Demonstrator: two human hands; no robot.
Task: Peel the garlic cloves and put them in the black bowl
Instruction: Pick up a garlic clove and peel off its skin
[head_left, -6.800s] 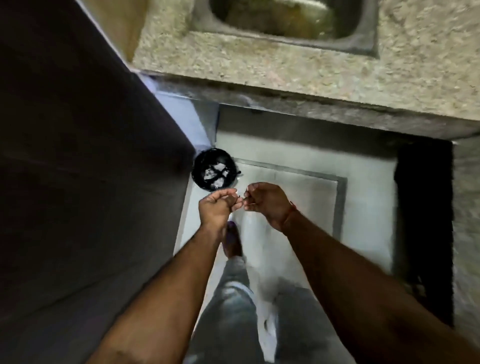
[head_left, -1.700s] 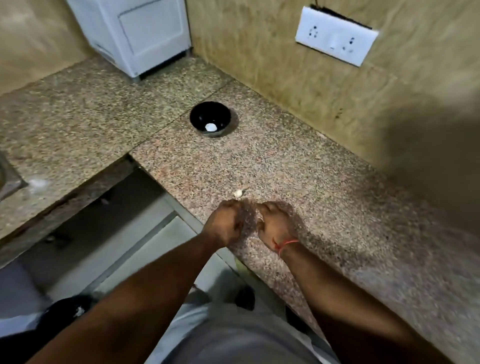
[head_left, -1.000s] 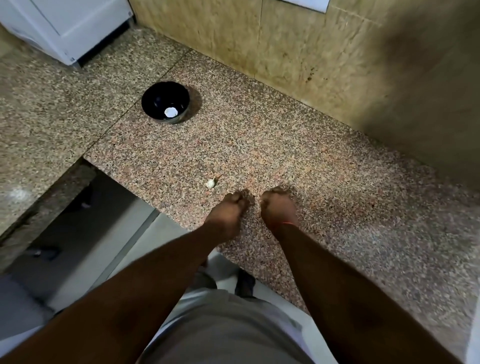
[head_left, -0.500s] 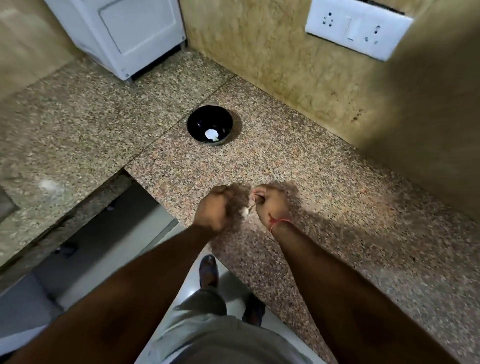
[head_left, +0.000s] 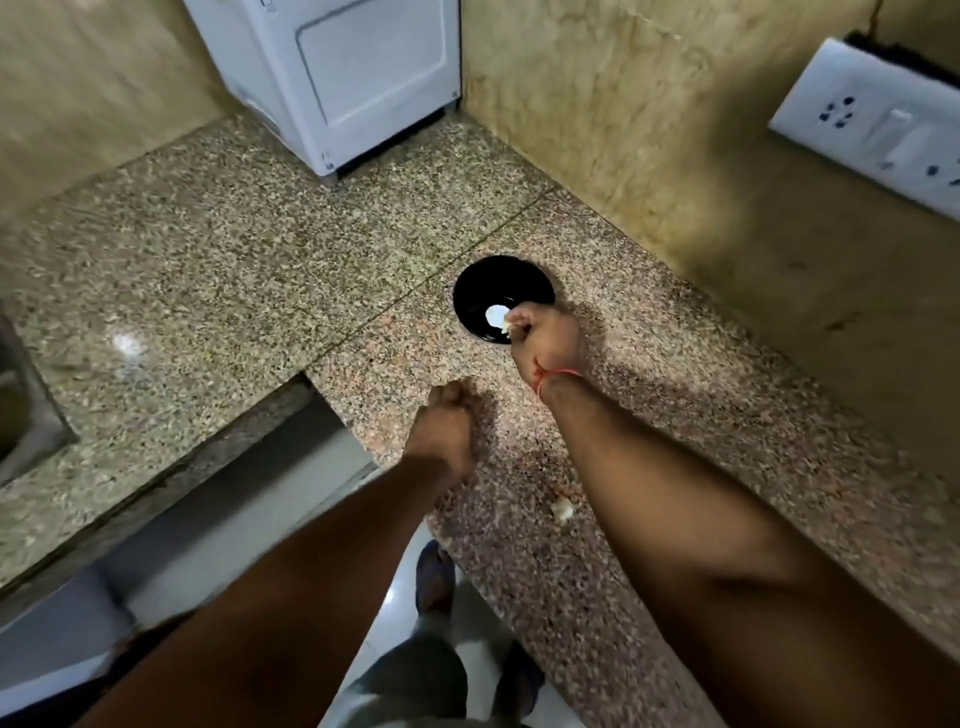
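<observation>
Over black bowl (head_left: 485, 291), right hand (head_left: 545, 338) hides garlic clove (head_left: 505, 326).

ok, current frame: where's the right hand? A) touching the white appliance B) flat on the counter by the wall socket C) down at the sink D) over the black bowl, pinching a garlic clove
D: the right hand is at the near rim of the black bowl, its fingers pinching a pale garlic clove over the bowl's inside, next to a white piece lying in the bowl.
</observation>
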